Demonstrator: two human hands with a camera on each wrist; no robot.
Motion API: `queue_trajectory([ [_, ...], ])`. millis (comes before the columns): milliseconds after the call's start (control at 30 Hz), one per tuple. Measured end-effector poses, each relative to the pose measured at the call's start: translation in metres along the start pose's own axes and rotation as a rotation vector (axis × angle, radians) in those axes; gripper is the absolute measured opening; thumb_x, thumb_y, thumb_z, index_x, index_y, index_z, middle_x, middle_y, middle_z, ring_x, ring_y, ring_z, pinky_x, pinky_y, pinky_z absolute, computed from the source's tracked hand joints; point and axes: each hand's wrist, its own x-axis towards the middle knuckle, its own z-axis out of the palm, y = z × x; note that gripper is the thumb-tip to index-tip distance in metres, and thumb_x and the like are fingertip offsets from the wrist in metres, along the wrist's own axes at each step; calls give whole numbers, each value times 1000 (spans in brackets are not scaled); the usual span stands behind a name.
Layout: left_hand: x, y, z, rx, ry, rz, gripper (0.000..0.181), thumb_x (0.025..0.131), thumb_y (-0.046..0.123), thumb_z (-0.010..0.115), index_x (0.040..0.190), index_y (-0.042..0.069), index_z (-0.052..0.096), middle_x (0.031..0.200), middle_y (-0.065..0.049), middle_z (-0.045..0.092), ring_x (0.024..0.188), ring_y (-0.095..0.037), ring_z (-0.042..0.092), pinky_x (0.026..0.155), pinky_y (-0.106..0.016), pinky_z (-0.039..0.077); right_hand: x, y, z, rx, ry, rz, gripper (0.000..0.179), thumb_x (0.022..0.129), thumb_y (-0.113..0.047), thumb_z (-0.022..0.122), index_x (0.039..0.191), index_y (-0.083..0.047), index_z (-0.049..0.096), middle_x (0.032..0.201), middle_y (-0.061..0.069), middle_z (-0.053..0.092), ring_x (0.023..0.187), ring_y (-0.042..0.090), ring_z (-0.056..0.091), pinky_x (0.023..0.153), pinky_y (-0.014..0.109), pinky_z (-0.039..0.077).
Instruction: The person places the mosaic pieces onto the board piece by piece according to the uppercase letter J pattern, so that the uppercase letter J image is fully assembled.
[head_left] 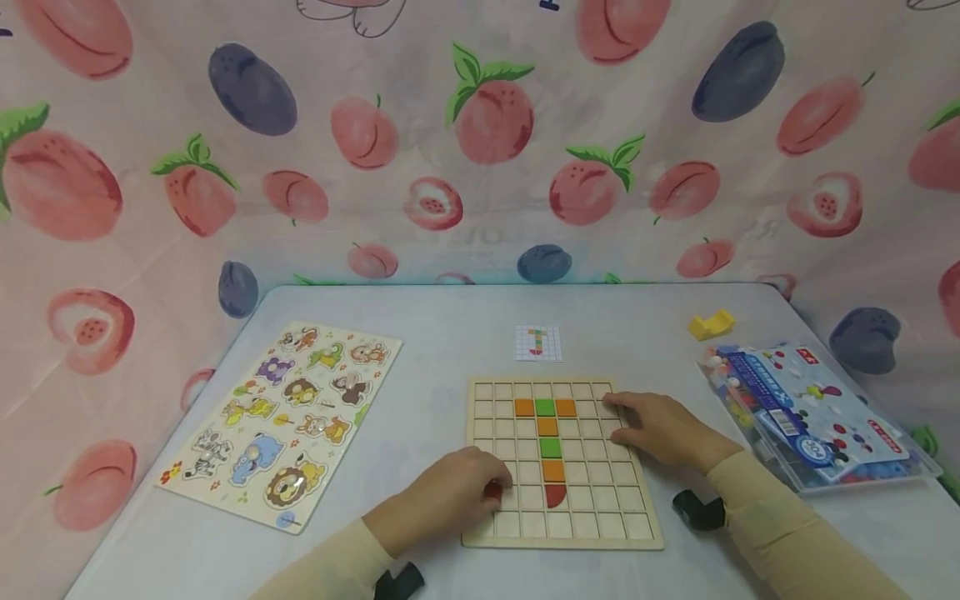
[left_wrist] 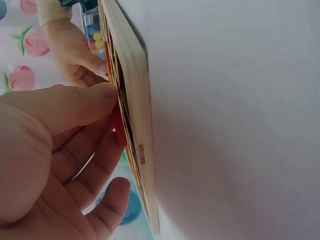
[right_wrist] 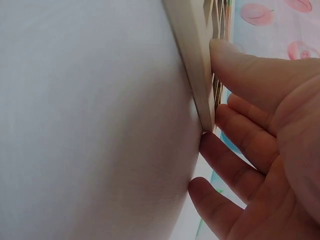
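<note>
My left hand (head_left: 457, 487) is over the lower left cells of a wooden grid board (head_left: 472, 517). In the left wrist view its thumb and fingers pinch a red piece (left_wrist: 119, 126), mostly hidden by the hand. On the board, orange and green square tiles (head_left: 547, 427) form a T shape, with a red quarter-round tile (head_left: 555, 496) at its foot. At the board's upper right, my right hand (head_left: 667, 429) touches the frame with thumb and fingertips. Its fingers (right_wrist: 240, 170) are loosely spread around the board's corner.
Behind the board lies a small pattern card (head_left: 551, 343). An animal puzzle board (head_left: 352, 433) is at the left. To the right are a clear plastic box (head_left: 825, 417) with a printed sheet and colourful pieces, and a yellow block (head_left: 711, 325).
</note>
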Motion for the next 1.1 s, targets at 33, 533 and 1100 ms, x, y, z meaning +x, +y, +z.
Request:
queue_trajectory([
  [33, 0, 0, 0, 5, -1, 3, 13, 85, 10, 80, 96, 14, 74, 82, 13, 62, 79, -3, 51, 76, -20, 48, 0, 0, 0, 2, -1, 2, 59, 93, -26, 72, 143, -1, 52, 144, 24, 50, 134, 47, 42, 107, 61, 34],
  [533, 5, 7, 1, 10, -17, -3, 14, 85, 10, 79, 97, 16, 75, 85, 15, 65, 81, -2, 53, 79, -21, 49, 0, 0, 1, 0, -1, 3, 60, 93, -27, 73, 143, -1, 52, 144, 24, 50, 134, 46, 42, 107, 60, 34],
  [1100, 9, 8, 1, -24, -36, -11, 13, 86, 9, 79, 96, 16, 75, 84, 14, 64, 79, -3, 52, 77, -20, 49, 0, 1, 0, 14, 3, -2, 59, 93, -25, 72, 143, 0, 52, 144, 23, 50, 135, 46, 41, 108, 60, 33],
])
